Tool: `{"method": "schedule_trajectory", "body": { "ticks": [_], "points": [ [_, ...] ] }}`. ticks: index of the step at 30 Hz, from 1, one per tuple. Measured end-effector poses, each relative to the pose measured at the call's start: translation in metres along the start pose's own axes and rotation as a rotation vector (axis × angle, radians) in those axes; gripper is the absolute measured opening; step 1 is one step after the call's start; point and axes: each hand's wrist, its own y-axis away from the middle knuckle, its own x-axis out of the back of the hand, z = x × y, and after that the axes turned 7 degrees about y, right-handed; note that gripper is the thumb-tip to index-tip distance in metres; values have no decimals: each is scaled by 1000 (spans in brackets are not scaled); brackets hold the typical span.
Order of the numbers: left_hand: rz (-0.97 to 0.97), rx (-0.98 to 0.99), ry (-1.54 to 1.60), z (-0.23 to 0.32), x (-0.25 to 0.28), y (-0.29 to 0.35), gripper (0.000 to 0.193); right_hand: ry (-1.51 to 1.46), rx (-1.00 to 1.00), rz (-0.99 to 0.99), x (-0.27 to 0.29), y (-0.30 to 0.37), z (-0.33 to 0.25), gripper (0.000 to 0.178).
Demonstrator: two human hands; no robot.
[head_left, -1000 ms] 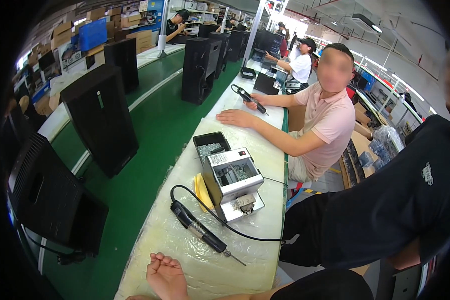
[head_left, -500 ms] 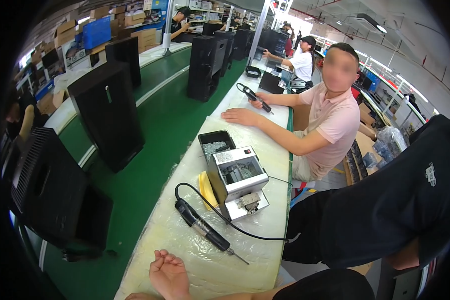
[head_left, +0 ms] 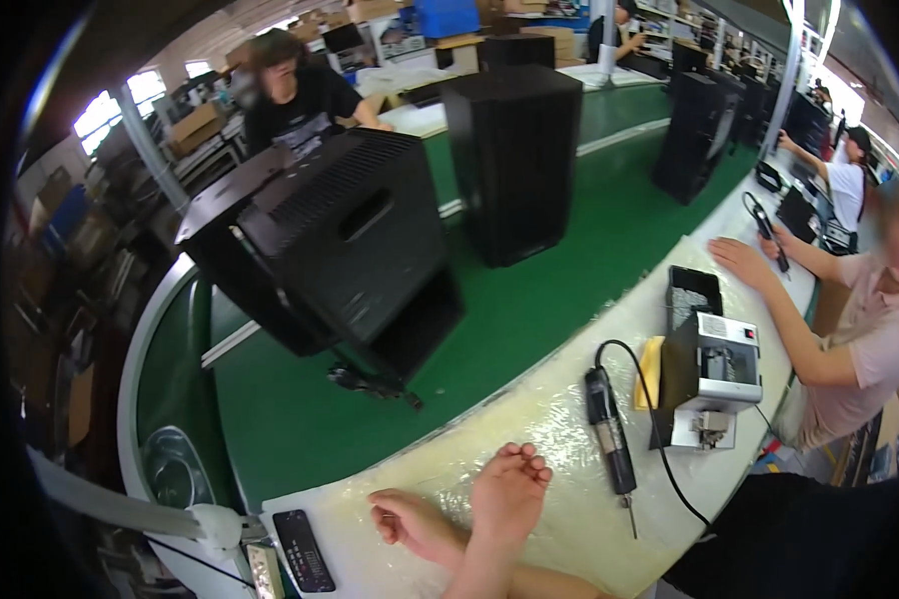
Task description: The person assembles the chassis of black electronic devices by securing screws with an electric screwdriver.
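Note:
My forearms cross at the near edge of a plastic-covered workbench [head_left: 390, 474]. My left hand [head_left: 512, 494] lies palm up, its fingers loosely curled and nothing in it. To its left, my right hand [head_left: 415, 524] rests on the covering with bent fingers, also holding nothing visible. An electric screwdriver [head_left: 609, 434] with a black body and long bit lies right of my left hand, apart from it; its cord [head_left: 659, 439] loops over the bench. Beyond stands a silver and black screw feeder [head_left: 714, 369], beside a black bin of screws [head_left: 694, 299] and a yellow cloth or sheet [head_left: 649, 371].
Large black speaker-like cabinets [head_left: 370, 235] stand on the green conveyor [head_left: 539, 304] along the bench. A black remote-like panel [head_left: 303, 551] lies at the bench's left end by a metal post. A seated person [head_left: 849, 349] at right holds another screwdriver; another person [head_left: 305, 105] stands across the conveyor.
The view has swung left, so the bench items appear farther right. My right hand, hidden before, now shows. My left hand stays palm up, and the screwdriver still lies on the bench.

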Motion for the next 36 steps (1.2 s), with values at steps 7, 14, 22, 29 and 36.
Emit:
{"method": "schedule_trajectory", "body": {
  "ticks": [7, 14, 22, 29, 36],
  "points": [
    [-66, -334, -169, 10, -10, 19, 6, 39, -5, 2, -5, 2, -9, 15],
    [-247, -1302, -522, 65, -66, 63, 16, -239, 73, 5, 8, -31, -16, 15],
    [185, -2260, -1780, 282, -212, -4, 50, -53, 105, 51, 18, -4, -28, 13],
    [504, -1938, -2411, 348, -195, 15, 60, -62, 76, 39, 15, -3, -29, 14],
    [611, -2079, -2386, 325, -148, 58, 56, -40, 129, 78, 8, 1, -33, 11]
  ]
}}
